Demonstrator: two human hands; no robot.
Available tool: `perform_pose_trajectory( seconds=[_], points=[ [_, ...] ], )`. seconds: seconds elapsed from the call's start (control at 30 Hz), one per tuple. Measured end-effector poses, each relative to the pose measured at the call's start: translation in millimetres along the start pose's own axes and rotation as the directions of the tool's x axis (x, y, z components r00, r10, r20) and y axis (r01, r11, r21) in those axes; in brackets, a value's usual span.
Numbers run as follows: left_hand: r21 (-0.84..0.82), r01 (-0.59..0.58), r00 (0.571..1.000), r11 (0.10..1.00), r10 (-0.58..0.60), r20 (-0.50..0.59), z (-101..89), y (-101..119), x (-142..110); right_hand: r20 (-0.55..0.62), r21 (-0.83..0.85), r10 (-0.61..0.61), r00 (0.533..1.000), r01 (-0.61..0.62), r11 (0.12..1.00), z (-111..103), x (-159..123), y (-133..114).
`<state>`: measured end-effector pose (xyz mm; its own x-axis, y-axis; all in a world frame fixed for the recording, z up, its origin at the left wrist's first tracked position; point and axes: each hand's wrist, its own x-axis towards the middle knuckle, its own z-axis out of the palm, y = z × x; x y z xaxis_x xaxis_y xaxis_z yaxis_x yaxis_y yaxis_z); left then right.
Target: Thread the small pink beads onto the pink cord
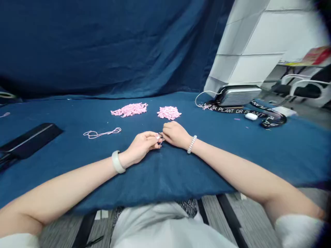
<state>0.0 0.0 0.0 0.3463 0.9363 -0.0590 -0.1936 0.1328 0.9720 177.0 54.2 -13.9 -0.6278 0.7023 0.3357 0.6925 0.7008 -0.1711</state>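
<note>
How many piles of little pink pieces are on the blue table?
2. The wider pile is on the left, farther back than the left hand; the smaller, rounder pile is just beyond the right hand.

We find one thin, pale strand [162, 141], curved and partly hidden. We record it pinched by the left hand [142, 145].
</note>
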Motion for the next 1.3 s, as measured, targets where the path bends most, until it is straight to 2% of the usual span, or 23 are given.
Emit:
perform_pose_trajectory(
  seconds=[0.2,0.53,0.8,1.0,1.17,1.3],
  points=[
    [-0.076,-0.008,1.000,0.997,0.007,-0.006,0.4,0.4,-0.3,-0.024,0.013,-0.028,0.999,0.029,1.000,-1.3,-1.1,-0.7],
    [-0.075,-0.028,0.999,0.997,0.026,-0.025,0.4,2.0,-1.7,-0.016,0.026,-0.025,1.000,0.025,0.999,-0.8,-0.8,-2.0],
    [-0.077,-0.039,0.999,0.996,0.037,-0.020,-1.4,2.5,-2.1,-0.051,0.036,-0.050,0.997,0.052,0.998,2.3,-1.2,0.0],
    [-0.044,-0.083,0.997,0.996,0.083,-0.010,0.5,3.4,-3.4,-0.049,0.046,-0.043,0.998,0.046,0.998,1.5,-0.2,-2.2],
    [0.029,-0.077,0.995,0.997,0.079,-0.060,1.3,1.3,-1.8,-0.153,0.066,-0.057,0.987,0.067,0.996,1.8,-1.2,-1.0],
    [0.106,-0.038,0.997,0.994,0.044,-0.060,1.3,-0.8,-0.6,-0.262,0.102,-0.055,0.963,0.085,0.991,1.1,-4.1,-2.3]
  ],
)
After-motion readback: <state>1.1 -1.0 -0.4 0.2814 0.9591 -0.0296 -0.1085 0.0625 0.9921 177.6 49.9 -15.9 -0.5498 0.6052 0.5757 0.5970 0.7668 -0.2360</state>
